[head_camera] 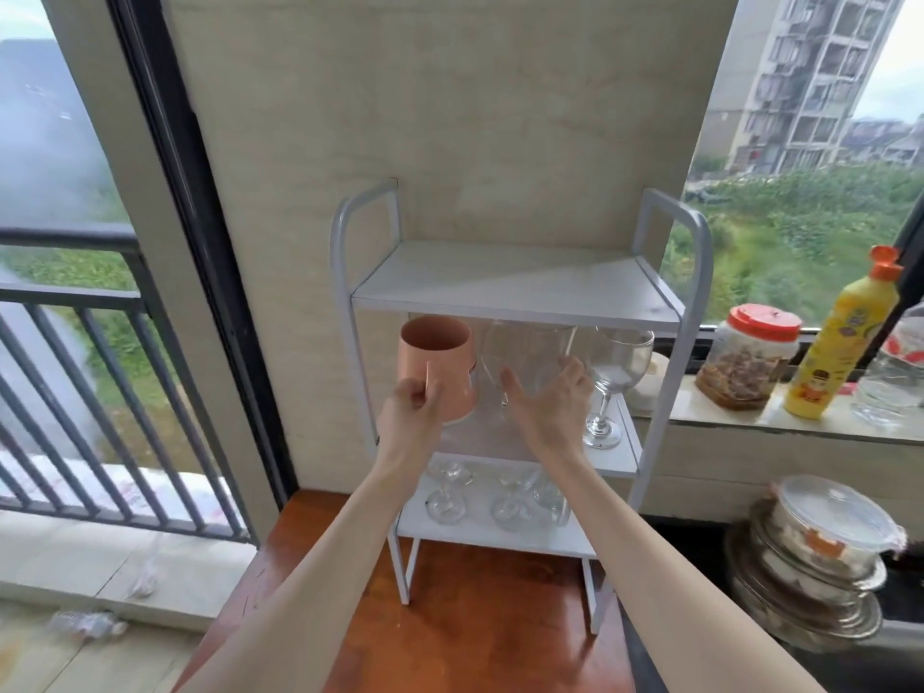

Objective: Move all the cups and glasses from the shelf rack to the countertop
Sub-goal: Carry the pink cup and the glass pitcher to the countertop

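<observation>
A white three-tier shelf rack point(515, 297) stands on the reddish wooden countertop point(465, 632). My left hand point(412, 410) grips the handle of a pink mug point(440, 360), held tilted at the left of the middle tier. My right hand point(552, 397) is wrapped around a large clear glass jug point(525, 357) in the middle of that tier. A clear wine glass point(617, 377) stands upright at the right end of the same tier. Several clear glasses point(500, 497) sit on the bottom tier. The top tier holds nothing.
A window sill at the right carries a red-lidded jar point(750, 357), a yellow bottle point(840, 337) and a clear plastic bottle point(895, 372). Stacked metal dishes with a lidded bowl point(820, 557) sit at the lower right. A balcony railing point(75, 342) is at the left.
</observation>
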The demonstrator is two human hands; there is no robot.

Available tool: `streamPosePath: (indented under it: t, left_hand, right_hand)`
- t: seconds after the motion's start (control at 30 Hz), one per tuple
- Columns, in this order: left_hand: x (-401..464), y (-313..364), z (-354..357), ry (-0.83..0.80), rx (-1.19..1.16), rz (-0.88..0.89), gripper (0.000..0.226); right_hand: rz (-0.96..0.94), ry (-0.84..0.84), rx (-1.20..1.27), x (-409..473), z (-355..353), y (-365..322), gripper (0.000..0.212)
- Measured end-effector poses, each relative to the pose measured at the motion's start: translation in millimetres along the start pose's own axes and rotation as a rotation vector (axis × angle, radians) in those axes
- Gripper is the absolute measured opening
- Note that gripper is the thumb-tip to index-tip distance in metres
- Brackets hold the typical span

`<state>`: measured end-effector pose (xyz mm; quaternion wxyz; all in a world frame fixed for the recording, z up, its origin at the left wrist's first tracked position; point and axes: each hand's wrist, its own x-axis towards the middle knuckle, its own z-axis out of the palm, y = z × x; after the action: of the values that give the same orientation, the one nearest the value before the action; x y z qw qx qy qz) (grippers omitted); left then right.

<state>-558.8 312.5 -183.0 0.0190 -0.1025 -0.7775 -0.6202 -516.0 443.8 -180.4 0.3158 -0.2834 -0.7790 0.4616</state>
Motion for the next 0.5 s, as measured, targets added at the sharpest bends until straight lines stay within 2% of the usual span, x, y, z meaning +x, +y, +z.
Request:
streamPosePath:
  t: [0.07, 0.2, 0.27, 0.37, 0.5]
  left_hand:
    - [0.0, 0.2, 1.8, 0.014, -0.013, -0.002, 0.049]
    - [-1.1, 1.2, 2.6, 0.038, 0.003, 0.018, 0.042]
    - [-0.4, 2.5, 2.2, 0.045, -0.006, 0.018, 0.042]
    - [-1.7, 4.4, 2.5, 0.052, 0.005, 0.017, 0.040]
    - [-10.0, 8.9, 2.7, 0.078, -0.018, 0.043, 0.031]
  right_hand:
    - [0.003, -0.005, 0.007, 0.8, -0.2, -1.1, 0.078]
    - [0.039, -0.049, 0.056, -2.3, -3.4, -0.6, 0.058]
    - [0.029, -0.054, 0.079, -5.2, -5.0, -1.6, 0.061]
    - [0.008, -0.053, 0.076, -8.3, -7.4, -3.3, 0.076]
    - [0.009, -0.072, 0.074, -11.1, -10.7, -3.5, 0.072]
